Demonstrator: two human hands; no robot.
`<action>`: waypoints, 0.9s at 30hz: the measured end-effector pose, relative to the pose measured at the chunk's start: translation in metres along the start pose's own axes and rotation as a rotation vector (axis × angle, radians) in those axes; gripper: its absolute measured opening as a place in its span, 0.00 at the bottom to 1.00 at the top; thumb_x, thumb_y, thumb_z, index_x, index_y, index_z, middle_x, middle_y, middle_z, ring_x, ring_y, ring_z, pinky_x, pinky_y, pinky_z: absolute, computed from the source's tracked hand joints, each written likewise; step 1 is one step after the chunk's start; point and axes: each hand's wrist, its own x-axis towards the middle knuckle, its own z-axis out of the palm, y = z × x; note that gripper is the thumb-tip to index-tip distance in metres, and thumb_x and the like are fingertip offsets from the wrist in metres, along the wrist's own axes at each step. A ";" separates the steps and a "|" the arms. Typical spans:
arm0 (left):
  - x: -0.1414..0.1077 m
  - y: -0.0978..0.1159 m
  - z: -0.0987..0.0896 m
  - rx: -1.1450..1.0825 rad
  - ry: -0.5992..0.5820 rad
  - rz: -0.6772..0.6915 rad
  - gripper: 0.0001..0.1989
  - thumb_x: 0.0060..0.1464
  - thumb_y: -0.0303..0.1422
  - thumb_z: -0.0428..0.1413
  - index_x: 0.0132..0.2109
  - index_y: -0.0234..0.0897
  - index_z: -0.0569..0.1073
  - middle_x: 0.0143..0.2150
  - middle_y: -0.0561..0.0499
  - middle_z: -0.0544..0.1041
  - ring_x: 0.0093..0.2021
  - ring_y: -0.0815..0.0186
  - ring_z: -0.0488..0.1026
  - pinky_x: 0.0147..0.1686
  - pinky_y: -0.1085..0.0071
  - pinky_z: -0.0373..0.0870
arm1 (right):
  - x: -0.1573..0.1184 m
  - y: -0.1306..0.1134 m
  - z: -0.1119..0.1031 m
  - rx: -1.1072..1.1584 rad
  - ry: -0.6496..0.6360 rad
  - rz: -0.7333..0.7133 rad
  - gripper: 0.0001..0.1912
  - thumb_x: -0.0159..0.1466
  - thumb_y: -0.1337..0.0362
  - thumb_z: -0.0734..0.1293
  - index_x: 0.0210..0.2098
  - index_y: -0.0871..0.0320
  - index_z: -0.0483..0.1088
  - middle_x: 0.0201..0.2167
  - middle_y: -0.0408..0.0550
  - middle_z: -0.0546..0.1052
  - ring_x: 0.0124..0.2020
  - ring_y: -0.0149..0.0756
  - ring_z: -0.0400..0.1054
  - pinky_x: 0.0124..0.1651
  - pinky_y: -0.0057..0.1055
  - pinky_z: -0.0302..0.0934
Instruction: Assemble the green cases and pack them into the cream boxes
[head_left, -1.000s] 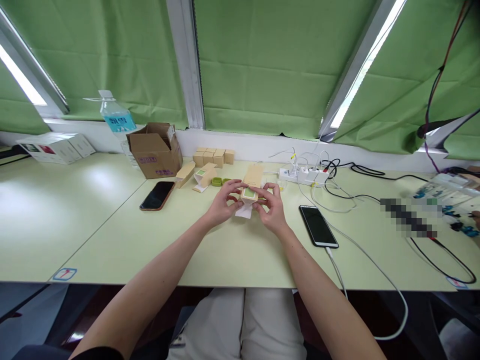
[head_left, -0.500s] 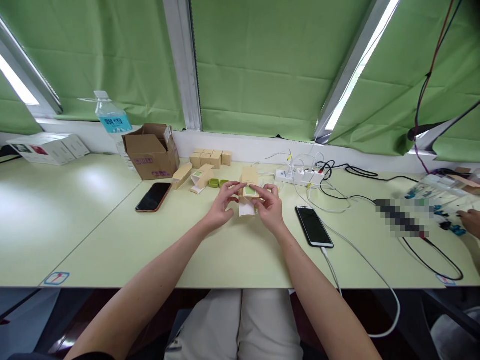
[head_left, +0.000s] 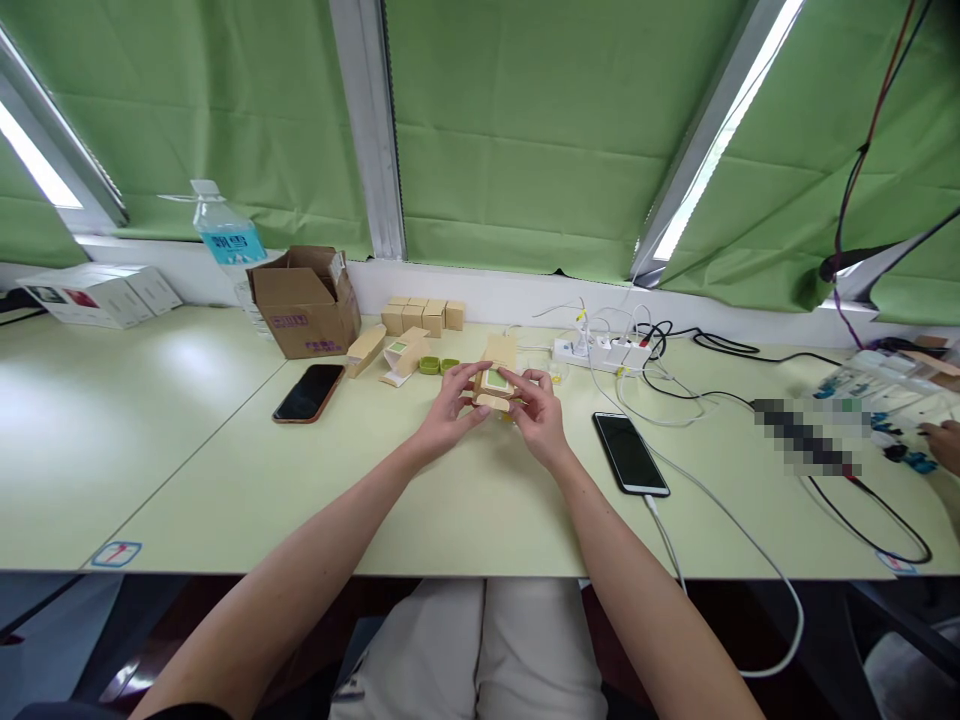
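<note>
Between my hands is a small kraft cardboard box with a green and white item showing in it. My left hand grips the box from the left, thumb at its near side. Fingers of my right hand hold its right side. A kraft flap stands up behind it. To the left lie two small green items, an opened small box and another kraft piece.
Closed small boxes stand at the back, beside a large carton. One phone lies left, a charging phone right. A power strip with cables sits behind. Another person's hand is at far right.
The box's pale near flap, hanging down before, is now folded up toward the box. My left thumb has moved right onto the box's near side.
</note>
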 end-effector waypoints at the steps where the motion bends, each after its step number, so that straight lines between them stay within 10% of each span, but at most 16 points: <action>1: 0.000 0.000 0.000 -0.014 0.015 -0.006 0.32 0.63 0.48 0.67 0.71 0.54 0.71 0.71 0.42 0.61 0.61 0.55 0.70 0.60 0.56 0.78 | -0.001 0.000 0.000 -0.007 -0.015 -0.007 0.25 0.69 0.57 0.71 0.65 0.45 0.79 0.53 0.48 0.59 0.44 0.33 0.72 0.49 0.40 0.81; 27: 0.003 -0.002 0.006 -0.032 0.127 0.018 0.26 0.63 0.49 0.66 0.62 0.44 0.72 0.57 0.44 0.73 0.52 0.60 0.74 0.51 0.63 0.77 | -0.006 0.001 0.012 -0.012 -0.033 -0.029 0.28 0.68 0.48 0.77 0.66 0.42 0.79 0.55 0.47 0.59 0.43 0.30 0.73 0.63 0.48 0.80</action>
